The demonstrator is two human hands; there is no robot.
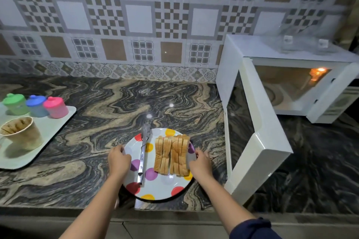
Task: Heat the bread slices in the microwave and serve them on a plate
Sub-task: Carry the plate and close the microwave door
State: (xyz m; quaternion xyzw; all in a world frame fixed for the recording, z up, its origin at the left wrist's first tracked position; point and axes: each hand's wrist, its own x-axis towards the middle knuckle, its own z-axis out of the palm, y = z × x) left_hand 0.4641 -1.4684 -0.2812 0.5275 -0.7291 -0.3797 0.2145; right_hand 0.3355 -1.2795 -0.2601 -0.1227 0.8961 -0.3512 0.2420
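Note:
A white plate (165, 182) with coloured dots sits on the marble counter near its front edge. Several bread slices (172, 155) lie overlapping on the plate's right half, and metal tongs (142, 158) lie along its left half. My left hand (118, 159) grips the plate's left rim. My right hand (201, 163) grips its right rim beside the bread. The white microwave (287, 87) stands at the right with its door (252, 132) swung wide open toward me and its inside lit; the cavity looks bare.
A pale tray (48, 134) at the left carries a beige cup (23, 134) and three small lidded jars, green (16, 104), blue (37, 105) and pink (56, 107). The open door's corner juts close to the plate's right side. A patterned tile wall backs the counter.

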